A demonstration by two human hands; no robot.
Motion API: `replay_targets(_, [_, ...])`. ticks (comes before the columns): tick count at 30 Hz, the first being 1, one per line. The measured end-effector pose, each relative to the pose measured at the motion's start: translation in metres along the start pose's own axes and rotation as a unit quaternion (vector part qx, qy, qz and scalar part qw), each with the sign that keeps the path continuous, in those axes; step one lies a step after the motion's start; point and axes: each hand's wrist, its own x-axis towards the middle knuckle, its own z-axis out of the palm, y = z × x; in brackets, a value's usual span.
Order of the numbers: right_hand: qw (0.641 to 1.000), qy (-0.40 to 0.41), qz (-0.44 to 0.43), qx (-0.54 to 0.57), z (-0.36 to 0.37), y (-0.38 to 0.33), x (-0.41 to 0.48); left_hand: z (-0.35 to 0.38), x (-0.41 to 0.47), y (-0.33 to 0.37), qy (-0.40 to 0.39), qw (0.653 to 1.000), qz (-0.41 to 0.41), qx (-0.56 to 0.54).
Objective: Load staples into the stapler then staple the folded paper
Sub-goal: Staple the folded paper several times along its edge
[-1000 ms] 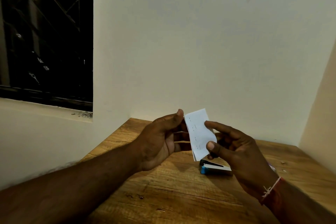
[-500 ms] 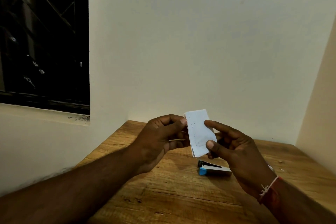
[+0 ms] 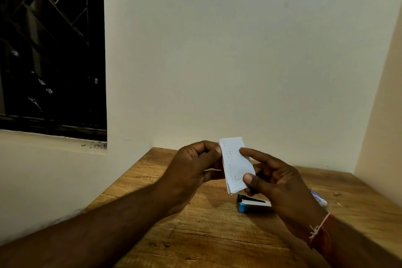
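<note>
Big picture first: we've got a plain cream wall (image 3: 239,50), a dark grilled window (image 3: 50,50) off to the left, and the wooden table (image 3: 195,235) tucked into the corner.

Over the table, both hands are up with the folded paper (image 3: 235,165) between them, well clear of the tabletop. Our left hand (image 3: 193,165) has curled in since a second ago. Back then the thumb was stretched up along the paper's top corner; now the fingers are bunched and pinching the left edge. Our right hand (image 3: 280,185) hasn't really budged: thumb pressed on the lower front face, index finger along the upper right edge, so it's gripping the paper too.

The blue and black stapler (image 3: 253,203) is lying on the table just under the paper and partly behind the right hand, same spot as before, nobody touching it. A small purple and white box (image 3: 318,199), probably the staples, sits further right, half hidden by the wrist.

Smallest bit: there are little dash marks in rows on the paper's face. We reckon those are staples already in, but they're too tiny to be sure.

So our read is we're checking or squaring up the fold, not stapling right now. One hand needs to let go and grab the stapler before anything else happens.
</note>
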Motion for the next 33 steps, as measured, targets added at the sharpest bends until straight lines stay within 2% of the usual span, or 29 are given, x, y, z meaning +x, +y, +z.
replay_targets(4, [0.995, 0.032, -0.012, -0.092, 0.006, 0.004, 0.002, 0.003, -0.001, -0.001, 0.052, 0.986, 0.084, 0.131])
replay_targets(7, [0.972, 0.092, -0.061, -0.208, 0.014, -0.003, 0.001, 0.004, -0.004, -0.002, 0.077, 0.935, 0.178, 0.298])
replay_targets(10, [0.980, 0.102, -0.091, -0.142, 0.021, -0.013, -0.007, 0.011, -0.013, -0.002, 0.047, 0.895, 0.238, 0.374])
replay_targets(14, [0.990, 0.108, -0.074, -0.057, 0.027, -0.019, -0.012, 0.015, -0.014, -0.007, 0.041, 0.877, 0.269, 0.396])
replay_targets(19, [0.993, 0.115, -0.026, -0.017, 0.029, -0.013, -0.008, 0.009, -0.010, -0.010, 0.040, 0.876, 0.265, 0.401])
replay_targets(28, [0.981, 0.110, -0.045, -0.151, 0.036, -0.008, -0.008, 0.009, -0.012, -0.015, 0.028, 0.873, 0.263, 0.410])
replay_targets(33, [0.978, 0.113, -0.066, -0.164, 0.034, -0.009, -0.008, 0.013, -0.012, -0.014, 0.026, 0.877, 0.245, 0.412])
